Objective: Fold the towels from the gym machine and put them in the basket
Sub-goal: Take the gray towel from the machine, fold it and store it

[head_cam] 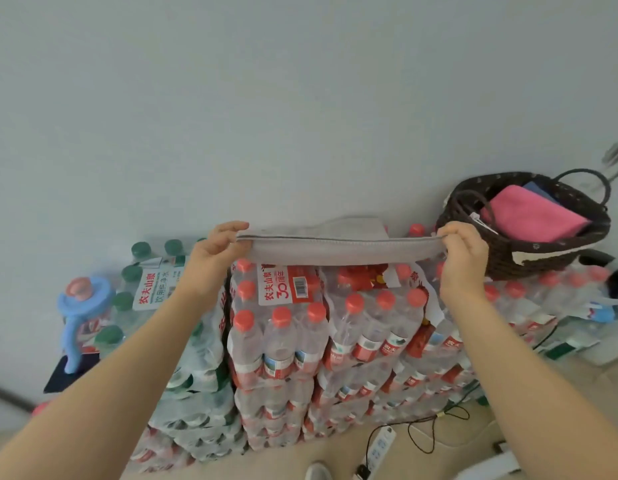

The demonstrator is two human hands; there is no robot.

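A grey towel (338,245) hangs stretched between my hands above stacked packs of water bottles (311,320). My left hand (216,252) pinches its left corner and my right hand (463,251) pinches its right corner. The towel's top edge is pulled taut and level, and part of the cloth lies behind it on the bottle tops. A dark woven basket (550,258) with handles sits on the bottle packs at the right. A folded pink towel (536,214) lies in the basket, with a blue one (539,190) behind it.
A plain wall rises behind the bottle stack. A blue plastic pump (80,306) stands at the stack's left end. On the floor below lie a white power strip (380,445) and black cables (435,427). A shoe tip (318,472) shows at the bottom.
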